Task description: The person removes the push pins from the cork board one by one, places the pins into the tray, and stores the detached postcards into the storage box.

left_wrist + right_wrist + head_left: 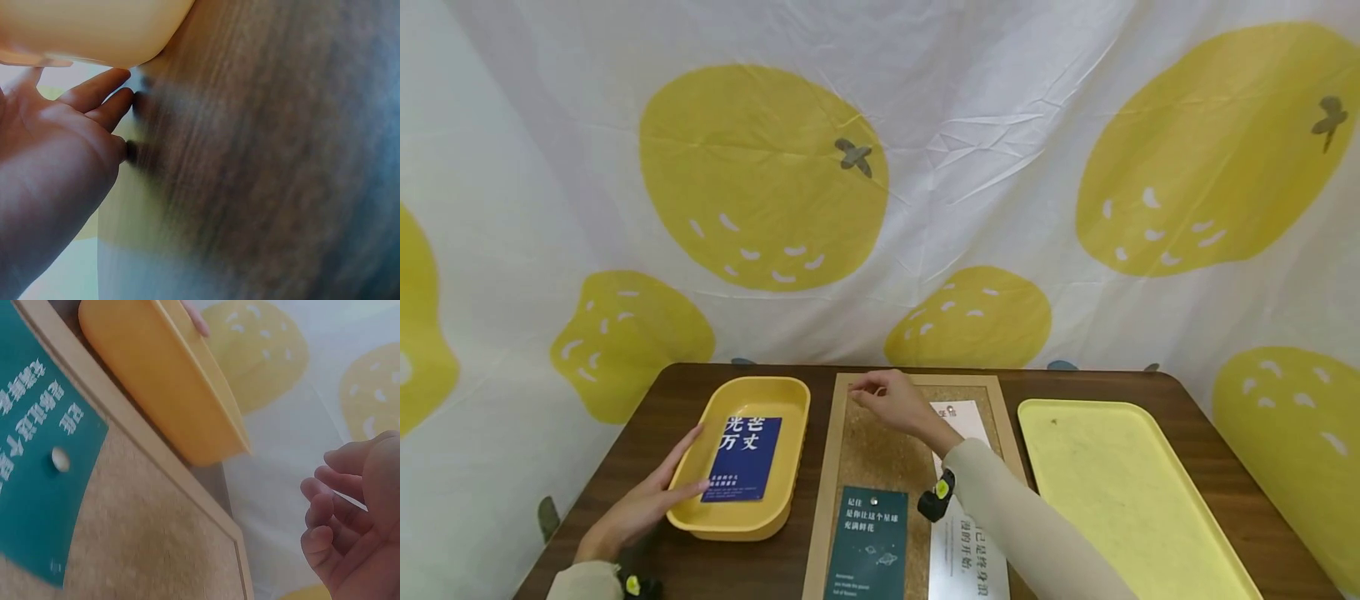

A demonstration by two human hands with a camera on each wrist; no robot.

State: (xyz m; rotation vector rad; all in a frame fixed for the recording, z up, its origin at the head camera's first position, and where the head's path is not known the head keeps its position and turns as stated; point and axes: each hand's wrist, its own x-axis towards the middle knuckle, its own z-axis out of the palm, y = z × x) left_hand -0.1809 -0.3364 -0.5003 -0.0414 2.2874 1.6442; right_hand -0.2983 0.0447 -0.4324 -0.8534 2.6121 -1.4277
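The left hand (646, 497) is at the left side of a yellow tub (795, 421), its thumb over the rim and its fingers fairly straight along the outer wall. In the left wrist view that hand looks spread and relaxed, touching the tub rather than wrapped round it. Inside the tub lies a dark blue card (745, 467) with white lettering, the thumb tip close to its lower left edge.

The right hand (892, 402) hovers over the upper part of a wood-framed cork board (880, 458), to the right of the tub. Its fingers are loosely bent, with a gap between the tips in the right wrist view and nothing visible between them.

A green card (868, 550) with white writing and a planet drawing lies on the lower left of the board, a small round pin (60, 459) near its top. A white card (951, 542) lies along the board's right side, partly hidden by the right forearm. Right of the board, a pale yellow tray (1120, 492) rests on the dark brown surface (823, 392). Behind hangs a white cloth (587, 125) printed with large yellow fruit.
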